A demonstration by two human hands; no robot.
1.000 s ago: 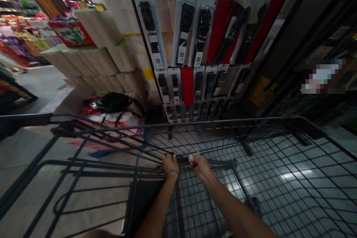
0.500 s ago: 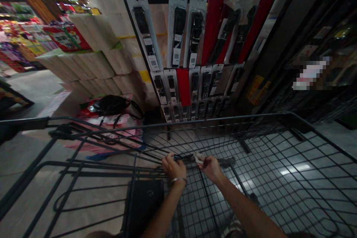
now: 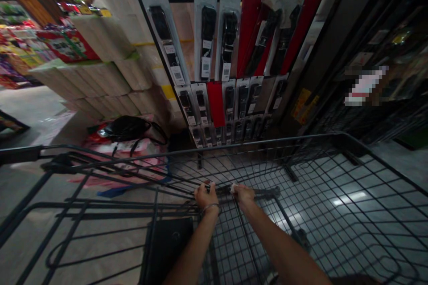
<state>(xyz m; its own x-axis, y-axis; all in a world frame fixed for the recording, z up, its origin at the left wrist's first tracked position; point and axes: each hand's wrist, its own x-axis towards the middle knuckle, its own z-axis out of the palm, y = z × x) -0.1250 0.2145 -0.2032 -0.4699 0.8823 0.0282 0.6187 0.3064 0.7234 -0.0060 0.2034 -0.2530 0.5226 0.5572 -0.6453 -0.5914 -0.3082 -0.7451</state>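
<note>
A dark wire shopping cart (image 3: 334, 213) fills the lower half of the view, and both my hands reach down into it. My left hand (image 3: 206, 197), with a thin bracelet at the wrist, has its fingers bent round a wire of the cart's inner side. Just to the right, my right hand (image 3: 244, 193) is closed on a small crumpled whitish wipe (image 3: 233, 188). The wipe is pressed against a dark bar of the cart, and the fingers hide most of it.
Beyond the cart stands a rack of packaged belts (image 3: 207, 44). To its left are stacked paper rolls (image 3: 96, 80) and a black bag (image 3: 129, 128) on pink packs (image 3: 140, 160). A black panel (image 3: 167, 245) sits beside my left forearm. Dark shelving lines the right.
My right hand has turned and closed more over the wipe, moving slightly left. My left hand's fingers have shifted on the wire. The whole view has moved a little.
</note>
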